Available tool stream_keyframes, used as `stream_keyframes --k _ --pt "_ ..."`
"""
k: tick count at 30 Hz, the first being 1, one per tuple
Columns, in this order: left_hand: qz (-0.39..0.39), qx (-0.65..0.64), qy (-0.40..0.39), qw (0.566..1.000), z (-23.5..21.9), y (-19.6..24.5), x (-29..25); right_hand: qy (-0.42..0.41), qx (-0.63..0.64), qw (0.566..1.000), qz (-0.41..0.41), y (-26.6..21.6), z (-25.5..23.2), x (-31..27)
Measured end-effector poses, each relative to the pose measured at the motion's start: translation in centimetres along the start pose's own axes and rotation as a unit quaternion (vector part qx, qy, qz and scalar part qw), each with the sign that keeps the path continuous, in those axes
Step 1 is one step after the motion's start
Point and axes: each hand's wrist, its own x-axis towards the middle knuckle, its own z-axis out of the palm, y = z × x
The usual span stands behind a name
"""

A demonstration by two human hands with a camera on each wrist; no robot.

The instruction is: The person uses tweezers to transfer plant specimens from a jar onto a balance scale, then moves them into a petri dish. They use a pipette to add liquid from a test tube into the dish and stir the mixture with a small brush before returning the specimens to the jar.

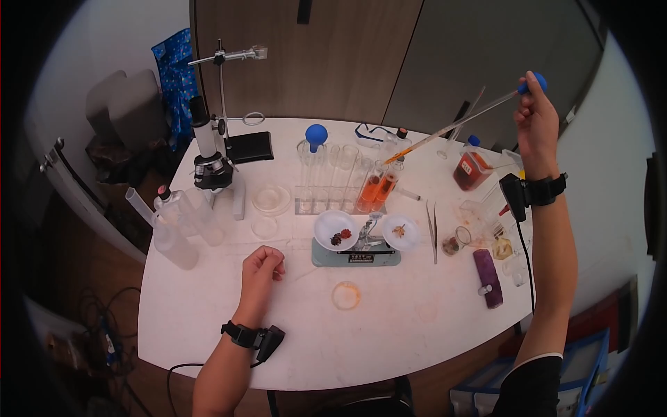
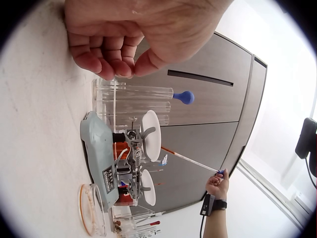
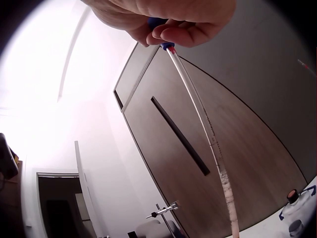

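My right hand (image 1: 538,132) is raised at the right, its fingers curled round the blue bulb (image 1: 533,83) of a long glass pipette (image 1: 462,122). Orange liquid shows in the pipette's lower part, whose tip is at the tubes of orange liquid (image 1: 375,192) in the rack (image 1: 306,206). In the right wrist view the bulb (image 3: 157,23) is partly hidden by the fingers. My left hand (image 1: 260,272) hangs over the table left of the balance (image 1: 356,254), fingers loosely curled and holding nothing. Dark and red bits lie on one pan (image 1: 336,231), a pale brown piece on the other.
A microscope (image 1: 212,156), a retort stand (image 1: 249,147) and bottles (image 1: 174,236) stand at the left. A glass dish (image 1: 345,296) lies in front of the balance. Tweezers (image 1: 433,233), a small jar (image 1: 456,241), a purple roll (image 1: 488,278) and a bottle of red liquid (image 1: 472,170) are at the right.
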Motion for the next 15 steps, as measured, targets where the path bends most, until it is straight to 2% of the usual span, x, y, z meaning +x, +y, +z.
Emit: stream_keyframes --k 15 --pt "0.003 -0.001 0.000 1.000 0.08 0.08 -0.02 -0.020 -0.008 1.000 -0.005 0.15 0.32 -0.10"
